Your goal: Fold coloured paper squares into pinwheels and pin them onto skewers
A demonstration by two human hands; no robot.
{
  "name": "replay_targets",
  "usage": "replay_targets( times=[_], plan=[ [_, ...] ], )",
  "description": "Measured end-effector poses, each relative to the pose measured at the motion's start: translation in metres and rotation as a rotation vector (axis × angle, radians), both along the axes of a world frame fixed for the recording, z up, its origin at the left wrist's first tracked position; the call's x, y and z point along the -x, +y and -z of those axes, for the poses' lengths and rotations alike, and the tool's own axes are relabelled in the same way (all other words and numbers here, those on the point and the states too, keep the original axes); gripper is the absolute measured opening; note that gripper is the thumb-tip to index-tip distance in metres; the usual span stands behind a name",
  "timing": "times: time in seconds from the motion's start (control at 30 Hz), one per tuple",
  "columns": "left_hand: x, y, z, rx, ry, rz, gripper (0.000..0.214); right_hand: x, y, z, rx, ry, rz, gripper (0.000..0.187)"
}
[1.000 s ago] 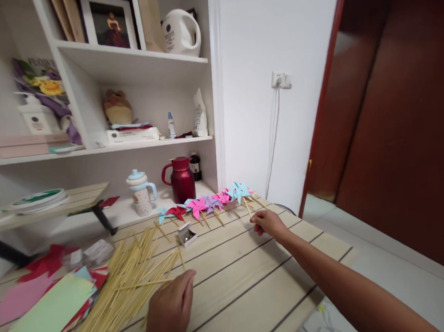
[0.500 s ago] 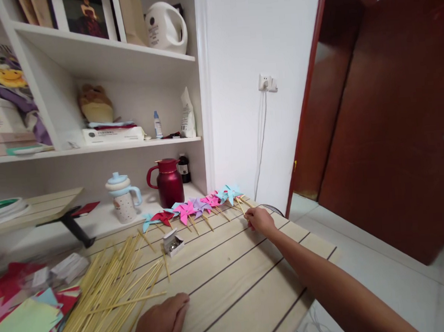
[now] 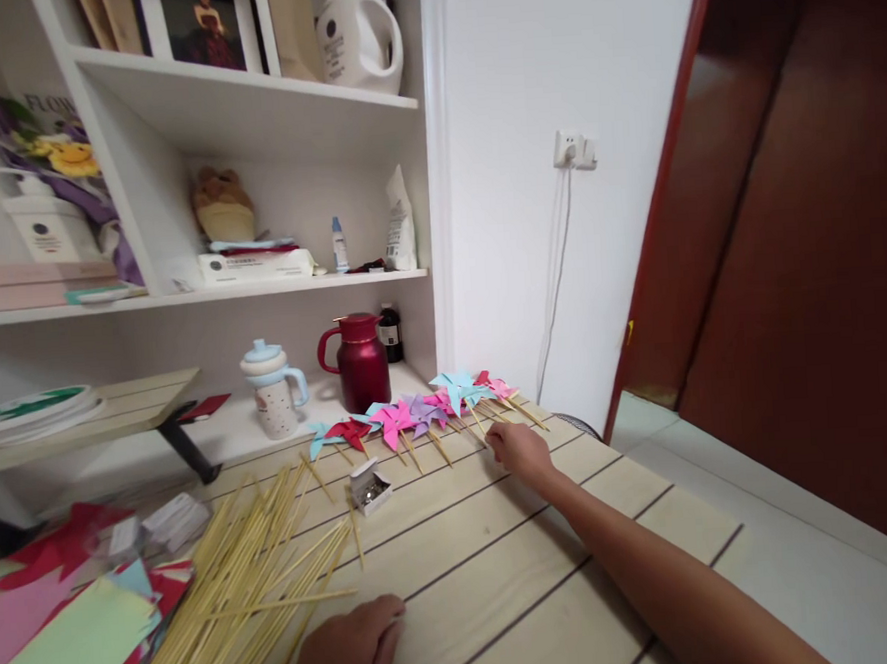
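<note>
- now, lower left of the frame: the skewer pile [image 3: 233, 575] lies on the table [image 3: 504, 589], unchanged from a second ago.
- bottom centre: the left hand [image 3: 350, 653] rests palm down just beside the skewers as before, fingers loose and holding nothing.
- centre: in the pinwheel row [image 3: 410, 414], the light blue pinwheel [image 3: 456, 383] now sits tighter against its neighbours.
- right of centre: the right hand [image 3: 521, 449] has its fingers drawn narrow at the stick ends; whether it grips a stick cannot be told.
</note>
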State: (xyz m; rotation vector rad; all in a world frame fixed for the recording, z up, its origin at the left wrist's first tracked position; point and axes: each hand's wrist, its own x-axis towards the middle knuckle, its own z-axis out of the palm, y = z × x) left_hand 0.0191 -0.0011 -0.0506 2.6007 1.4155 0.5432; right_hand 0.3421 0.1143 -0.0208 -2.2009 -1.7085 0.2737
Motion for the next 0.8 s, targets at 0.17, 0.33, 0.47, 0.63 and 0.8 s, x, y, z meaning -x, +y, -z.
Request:
replay_targets(
  times=[0.17, 0.33, 0.47, 0.63, 0.8],
  plan=[
    [0.0, -0.002, 0.004, 0.001, -0.026, -0.012, 0.031, 0.015, -0.005, 0.005, -0.001, 0.032, -0.048, 0.03],
    [-0.005, -0.01, -0.006, 0.066, 0.018, -0.038, 0.028, 0.027, -0.007, 0.002, 0.01, 0.109, -0.098, 0.029],
    [-0.009, -0.016, -0.017, 0.104, 0.064, -0.07, 0.024, 0.044, -0.005, -0.002, 0.035, 0.207, -0.173, 0.029],
    [-0.01, -0.02, -0.016, 0.104, 0.058, -0.059, 0.022, 0.071, 0.004, -0.002, 0.055, 0.361, -0.236, 0.031],
    [-0.004, -0.014, -0.01, -0.059, 0.068, -0.12, 0.02, 0.095, 0.009, 0.006, 0.017, 0.507, -0.24, 0.031]
  ],
)
